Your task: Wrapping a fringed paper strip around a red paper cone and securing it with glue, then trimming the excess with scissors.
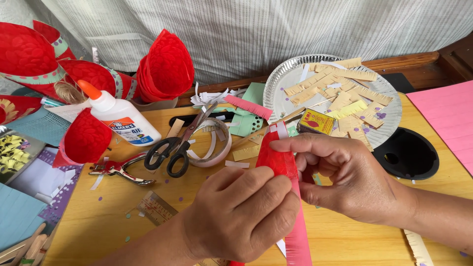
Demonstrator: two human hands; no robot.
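Head view: the only camera, it looks down on a yellow counter (98, 216) full of craft things.
Left hand (241, 216): closed, it is curled around the lower part of a red paper piece (276, 160); the fingers press on the paper.
Right hand (345, 180): closed also, the thumb and the fingers pinch the top edge of the same red paper piece from the right side.
Red paper piece: it is held above the counter, between both hands, near the middle of the picture; it looks rolled or folded.
Pink fringed strip (298, 236): it hangs down from the red paper piece, between the two hands, to the bottom edge of the picture.
Scissors (180, 145): black handles, they lie on the counter just left of the hands, the blades pointing up and to the right.
Tape roll (214, 143): it lies under the scissors blades, touching them.
Glue bottle (120, 118): white with an orange cap, it lies tilted left of the scissors.
Hole punch (118, 170): metal, on the counter below the glue bottle.
Red paper cones (165, 66): several, at the back left.
Foil plate (283, 81): behind the right hand, it carries many tan fringed strips (340, 86) and a small yellow box (316, 122).
Pink sheet (448, 118): at the right edge.
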